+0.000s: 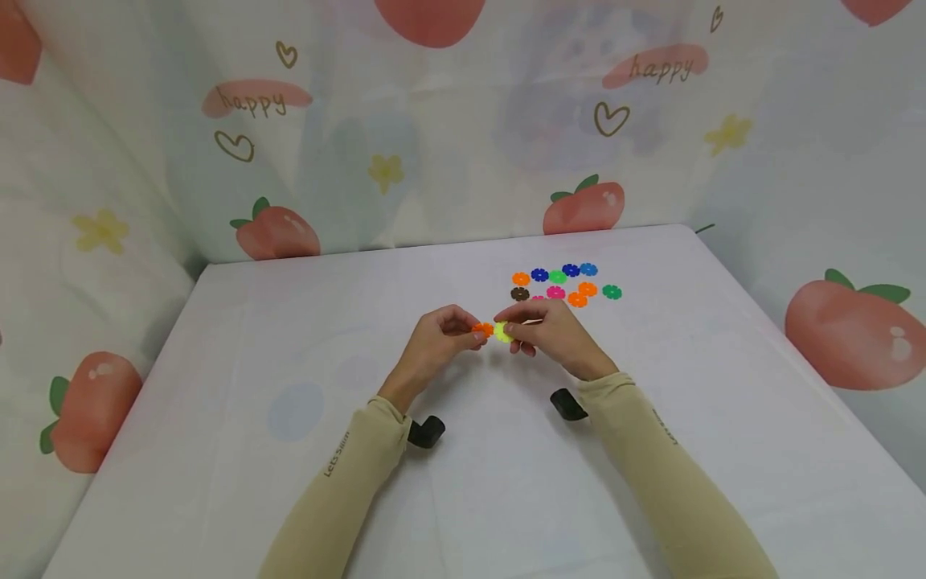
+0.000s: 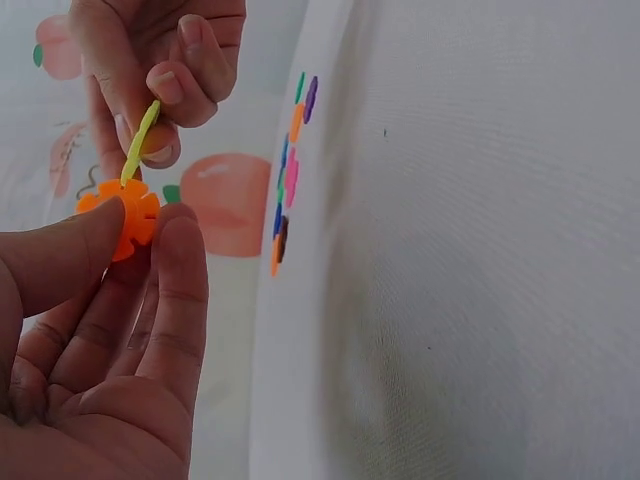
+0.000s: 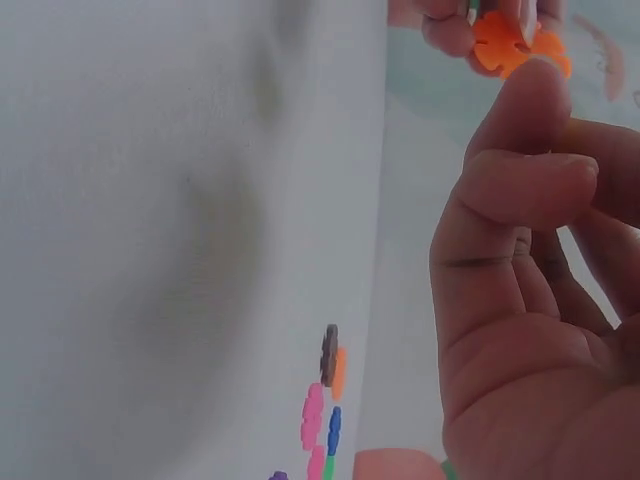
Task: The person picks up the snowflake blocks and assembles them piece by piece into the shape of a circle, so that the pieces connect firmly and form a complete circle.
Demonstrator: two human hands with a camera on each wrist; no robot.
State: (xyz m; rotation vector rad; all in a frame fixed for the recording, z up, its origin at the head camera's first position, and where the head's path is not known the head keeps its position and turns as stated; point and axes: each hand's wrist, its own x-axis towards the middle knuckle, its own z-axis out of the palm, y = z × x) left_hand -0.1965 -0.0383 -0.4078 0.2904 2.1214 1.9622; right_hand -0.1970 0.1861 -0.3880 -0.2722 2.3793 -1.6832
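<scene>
My left hand pinches an orange notched snowflake disc between thumb and fingers. Facing it, my right hand pinches a yellow notched disc. In the left wrist view the yellow disc is edge-on, turned across the flat orange one, and its lower end meets the orange rim at a notch. Both hands are raised over the white table, close together. From the right wrist camera the orange disc shows beyond my right thumb, while the yellow one is hidden behind the fingers.
Beyond my right hand, several loose discs lie on the white table, among them a brown disc, a green disc and a light blue disc. A printed curtain hangs behind the table. Black devices show at both wrists.
</scene>
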